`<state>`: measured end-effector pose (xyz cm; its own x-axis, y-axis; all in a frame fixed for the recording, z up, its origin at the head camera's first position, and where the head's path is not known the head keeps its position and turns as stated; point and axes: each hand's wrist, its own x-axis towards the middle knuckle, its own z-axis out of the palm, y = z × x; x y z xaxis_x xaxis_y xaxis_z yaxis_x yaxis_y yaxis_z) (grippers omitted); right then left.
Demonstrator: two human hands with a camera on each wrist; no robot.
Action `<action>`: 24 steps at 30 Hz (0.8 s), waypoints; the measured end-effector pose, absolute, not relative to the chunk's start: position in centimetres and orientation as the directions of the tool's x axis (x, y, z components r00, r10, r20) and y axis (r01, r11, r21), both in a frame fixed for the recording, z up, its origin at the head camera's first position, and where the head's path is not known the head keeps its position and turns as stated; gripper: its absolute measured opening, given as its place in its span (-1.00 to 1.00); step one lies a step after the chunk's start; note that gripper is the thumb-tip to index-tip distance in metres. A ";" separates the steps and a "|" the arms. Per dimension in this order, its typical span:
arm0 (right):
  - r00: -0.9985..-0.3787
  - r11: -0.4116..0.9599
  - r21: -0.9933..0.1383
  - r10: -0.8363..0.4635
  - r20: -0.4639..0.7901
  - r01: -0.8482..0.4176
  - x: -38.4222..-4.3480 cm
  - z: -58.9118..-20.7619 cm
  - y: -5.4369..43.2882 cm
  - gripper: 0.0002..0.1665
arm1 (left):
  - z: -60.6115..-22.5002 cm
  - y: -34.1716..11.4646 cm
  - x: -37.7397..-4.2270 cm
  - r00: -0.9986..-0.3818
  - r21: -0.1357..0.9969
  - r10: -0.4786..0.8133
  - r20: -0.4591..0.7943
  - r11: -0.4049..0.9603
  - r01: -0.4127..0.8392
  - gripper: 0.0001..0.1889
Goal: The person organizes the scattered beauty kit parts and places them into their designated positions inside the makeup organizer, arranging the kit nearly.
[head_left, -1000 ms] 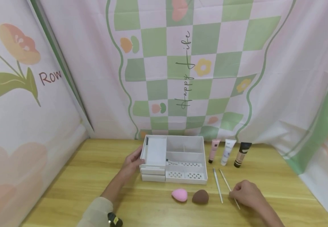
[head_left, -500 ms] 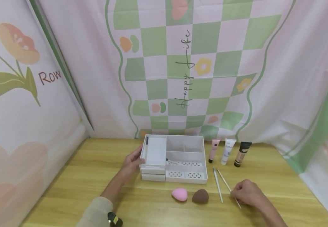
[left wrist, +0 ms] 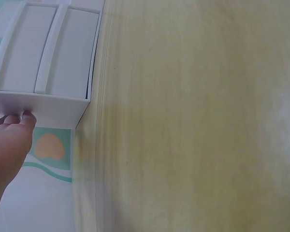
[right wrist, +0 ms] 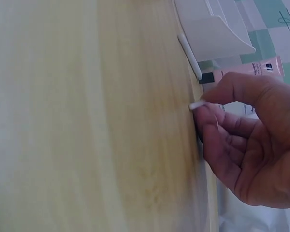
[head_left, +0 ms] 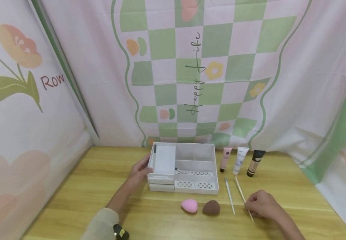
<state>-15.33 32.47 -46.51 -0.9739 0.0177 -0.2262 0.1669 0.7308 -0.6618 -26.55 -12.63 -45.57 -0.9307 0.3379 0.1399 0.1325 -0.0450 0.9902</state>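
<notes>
A white organizer [head_left: 195,191] with drawers at its left and open compartments at its right stands on the wooden table. At its left side, my left hand [head_left: 139,172] touches the wall; in the left wrist view the fingertips [left wrist: 27,116] lie against that side panel. Between thumb and index finger, my right hand [head_left: 261,203] pinches a thin cream-coloured makeup brush [head_left: 240,189], which slants away towards the tubes. The right wrist view shows its near end [right wrist: 197,104] poking out of the pinch. A second, whitish thin brush [head_left: 229,196] lies to its left.
A pink sponge [head_left: 189,206] and a brown sponge [head_left: 211,208] sit before the organizer. Right of it stand a pink tube [head_left: 225,160], a white tube [head_left: 240,160] and a black-and-beige tube [head_left: 255,163]. A dark-tipped brush [head_left: 155,150] rests at the organizer's left edge. Curtains [head_left: 298,100] hang behind.
My right hand has shifted slightly right. The far end of the pinched brush swung left, then back right, away from the other brush. My left hand has stayed on the organizer.
</notes>
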 end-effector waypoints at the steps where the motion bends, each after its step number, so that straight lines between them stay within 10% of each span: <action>1: -0.974 0.723 -0.673 0.002 -0.224 0.156 -15.3 -46.5 32.6 -0.88 | -45.6 -12.6 -26.5 -0.930 0.990 0.339 0.140 -0.047 0.132 -0.24; 24: -0.939 0.451 -0.870 -0.166 -0.300 0.199 -15.9 -45.4 33.7 -0.51 | -45.7 -12.6 -26.7 -0.941 0.992 0.316 0.123 -0.034 0.119 -0.24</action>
<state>-15.91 33.68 -45.37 -0.9393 -0.1657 -0.3004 0.1988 0.4509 -0.8702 -26.72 -12.61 -45.74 -0.9406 0.3164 0.1235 0.1187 -0.0344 0.9923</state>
